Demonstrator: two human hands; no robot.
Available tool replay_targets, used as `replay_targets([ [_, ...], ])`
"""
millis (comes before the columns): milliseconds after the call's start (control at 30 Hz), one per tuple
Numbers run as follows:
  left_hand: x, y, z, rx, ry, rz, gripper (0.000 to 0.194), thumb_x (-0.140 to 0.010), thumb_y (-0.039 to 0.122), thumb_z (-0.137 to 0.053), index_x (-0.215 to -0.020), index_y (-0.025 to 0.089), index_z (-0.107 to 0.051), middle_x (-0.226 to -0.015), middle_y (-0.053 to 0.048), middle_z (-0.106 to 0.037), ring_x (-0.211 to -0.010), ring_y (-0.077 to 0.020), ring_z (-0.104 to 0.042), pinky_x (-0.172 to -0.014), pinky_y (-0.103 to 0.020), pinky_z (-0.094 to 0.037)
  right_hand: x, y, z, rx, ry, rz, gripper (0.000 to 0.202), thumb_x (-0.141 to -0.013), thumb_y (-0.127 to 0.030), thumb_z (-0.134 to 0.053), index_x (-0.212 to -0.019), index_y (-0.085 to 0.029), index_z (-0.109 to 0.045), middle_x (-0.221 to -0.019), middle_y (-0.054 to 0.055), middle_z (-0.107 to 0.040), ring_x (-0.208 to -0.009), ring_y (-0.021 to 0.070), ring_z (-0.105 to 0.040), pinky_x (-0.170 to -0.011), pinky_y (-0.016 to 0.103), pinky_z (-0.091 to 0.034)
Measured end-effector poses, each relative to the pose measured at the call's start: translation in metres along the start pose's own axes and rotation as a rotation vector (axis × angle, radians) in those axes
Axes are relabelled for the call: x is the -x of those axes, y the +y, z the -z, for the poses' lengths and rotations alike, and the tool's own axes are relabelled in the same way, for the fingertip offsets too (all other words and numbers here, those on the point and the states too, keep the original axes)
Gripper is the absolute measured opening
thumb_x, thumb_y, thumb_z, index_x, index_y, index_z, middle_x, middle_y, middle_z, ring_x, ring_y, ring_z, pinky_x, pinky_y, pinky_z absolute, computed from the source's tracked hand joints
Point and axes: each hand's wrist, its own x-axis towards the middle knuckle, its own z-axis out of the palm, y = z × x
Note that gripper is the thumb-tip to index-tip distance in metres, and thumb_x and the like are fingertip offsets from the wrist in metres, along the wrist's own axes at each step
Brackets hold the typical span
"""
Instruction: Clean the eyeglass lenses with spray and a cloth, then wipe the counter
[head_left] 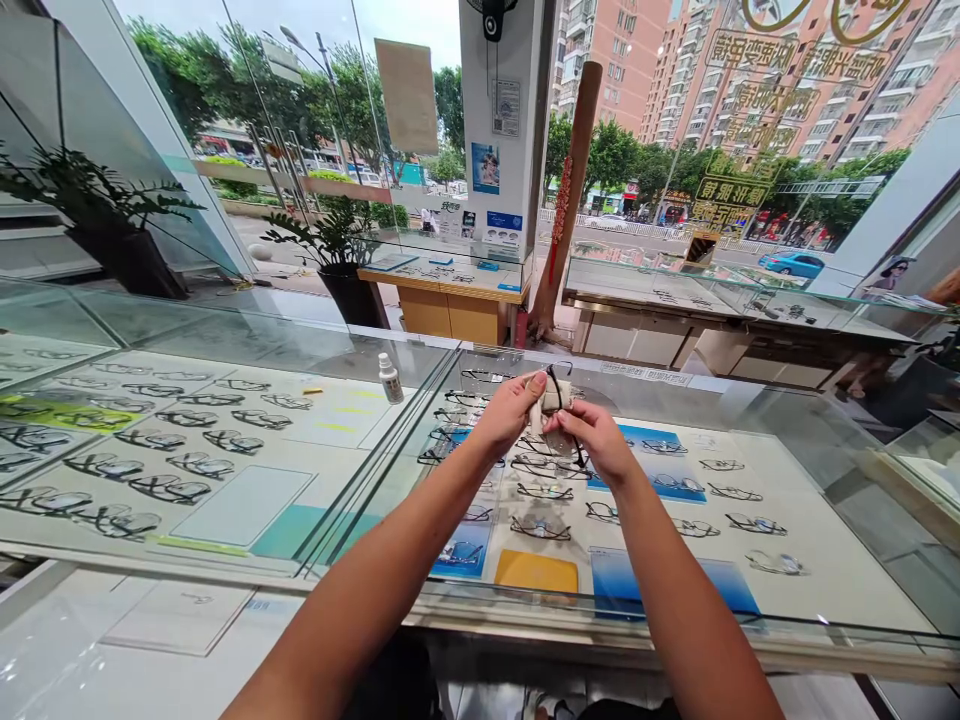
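Working by pinch grip above a glass-topped display worktop [262, 440], my two hands handle a single frame in an optician's window-side showroom, as I follow from a distance. At left, rows of dark-rimmed eyeglasses [171, 486] lie under the glass, with a short yellow stick [313, 391] farther back. Nearer the middle, a small white bottle with a printed label [390, 385] stands upright, well apart from my hands. My left hand [514, 405] has its fingers nearly closed, thumb and forefinger pinched at the upper left of a thin black pair of eyeglasses [553, 374]. The pair is raised over the glass, one slim temple slanting down to the right, a crumpled white cloth [556, 396] against it. Beneath, an orange-yellow rectangular case [536, 572] lies in the display. My right hand [596, 432] has its fingers bent and drawn together on the cloth, close to the frame; I cannot tell how much of the frame they also hold. At right, more eyeglasses lie around a blue card [679, 486]. I judge the step in hand to be wiping the lenses; a next stroke would call for a steady left pinch and light right-hand pressure, sparing the slender temples.
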Motion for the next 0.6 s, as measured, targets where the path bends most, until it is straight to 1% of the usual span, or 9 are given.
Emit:
replay_targets([
  [67, 0.001, 0.004, -0.001, 0.045, -0.032, 0.019, 0.055, -0.081, 0.063, -0.085, -0.09, 0.011, -0.072, -0.07, -0.005, -0.069, -0.059, -0.014, -0.063, -0.062, -0.026, -0.051, 0.0, 0.0, 0.003, -0.026, 0.033, -0.015, 0.043, -0.087, -0.062, -0.082, -0.083, -0.019, -0.078, -0.086, 0.007, -0.073, -0.075, 0.0195, -0.056, -0.07, 0.031, -0.043],
  [133, 0.002, 0.007, -0.001, 0.07, -0.069, 0.037, 0.051, -0.078, 0.054, -0.09, -0.1, 0.01, -0.074, -0.078, -0.006, -0.071, -0.067, -0.0149, -0.066, -0.069, -0.027, -0.054, 0.0, 0.001, 0.006, -0.066, 0.058, -0.023, 0.042, -0.086, -0.061, -0.083, -0.083, -0.019, -0.077, -0.086, 0.007, -0.073, -0.077, 0.0196, -0.057, -0.071, 0.031, -0.043],
  [200, 0.003, 0.007, 0.0, 0.07, -0.1, 0.042, 0.051, -0.075, 0.045, -0.095, -0.106, 0.011, -0.073, -0.08, -0.005, -0.071, -0.067, -0.0125, -0.064, -0.068, -0.024, -0.052, 0.0, 0.002, 0.006, -0.085, 0.066, -0.024, 0.042, -0.085, -0.061, -0.084, -0.084, -0.019, -0.077, -0.088, 0.007, -0.073, -0.078, 0.0195, -0.057, -0.071, 0.031, -0.043],
  [267, 0.003, 0.004, 0.0, 0.048, -0.096, 0.037, 0.051, -0.07, 0.039, -0.098, -0.102, 0.012, -0.07, -0.076, -0.002, -0.068, -0.06, -0.0091, -0.059, -0.061, -0.02, -0.047, -0.001, 0.003, 0.003, -0.076, 0.055, -0.022, 0.044, -0.084, -0.062, -0.084, -0.084, -0.019, -0.077, -0.087, 0.007, -0.073, -0.076, 0.0189, -0.056, -0.07, 0.03, -0.043],
  [333, 0.003, -0.001, 0.0, 0.027, -0.042, 0.026, 0.05, -0.069, 0.043, -0.098, -0.093, 0.013, -0.065, -0.07, 0.001, -0.064, -0.053, -0.0066, -0.054, -0.053, -0.018, -0.041, -0.001, 0.003, -0.002, -0.051, 0.036, -0.011, 0.045, -0.084, -0.064, -0.084, -0.083, -0.019, -0.077, -0.084, 0.006, -0.072, -0.074, 0.0185, -0.056, -0.07, 0.031, -0.044],
  [400, 0.002, -0.004, -0.001, 0.003, 0.032, 0.018, 0.052, -0.074, 0.053, -0.094, -0.087, 0.014, -0.061, -0.066, 0.002, -0.062, -0.048, -0.0058, -0.05, -0.048, -0.017, -0.038, -0.001, 0.002, -0.008, -0.024, 0.025, 0.005, 0.047, -0.084, -0.065, -0.084, -0.082, -0.019, -0.077, -0.083, 0.006, -0.07, -0.075, 0.0191, -0.057, -0.072, 0.032, -0.046],
  [467, 0.001, -0.006, -0.002, -0.02, 0.081, 0.012, 0.056, -0.078, 0.064, -0.086, -0.085, 0.015, -0.06, -0.065, 0.001, -0.063, -0.044, -0.0059, -0.049, -0.045, -0.018, -0.035, -0.001, 0.0, -0.012, -0.003, 0.023, 0.012, 0.047, -0.084, -0.065, -0.083, -0.082, -0.019, -0.077, -0.083, 0.005, -0.07, -0.075, 0.0197, -0.058, -0.074, 0.032, -0.047],
  [533, 0.001, -0.003, -0.002, -0.027, 0.076, 0.013, 0.06, -0.081, 0.07, -0.081, -0.085, 0.013, -0.064, -0.064, -0.001, -0.064, -0.044, -0.0071, -0.05, -0.044, -0.019, -0.035, 0.0, -0.001, -0.012, 0.004, 0.022, 0.006, 0.048, -0.084, -0.066, -0.083, -0.082, -0.018, -0.077, -0.084, 0.006, -0.07, -0.075, 0.0197, -0.058, -0.073, 0.033, -0.047],
  [600, 0.002, 0.002, -0.002, -0.005, 0.015, 0.027, 0.061, -0.083, 0.071, -0.079, -0.086, 0.011, -0.068, -0.063, -0.003, -0.064, -0.048, -0.0092, -0.053, -0.048, -0.021, -0.04, 0.001, -0.002, -0.009, 0.0, 0.033, -0.003, 0.048, -0.084, -0.066, -0.082, -0.082, -0.018, -0.077, -0.085, 0.007, -0.071, -0.074, 0.0197, -0.057, -0.072, 0.032, -0.047],
])
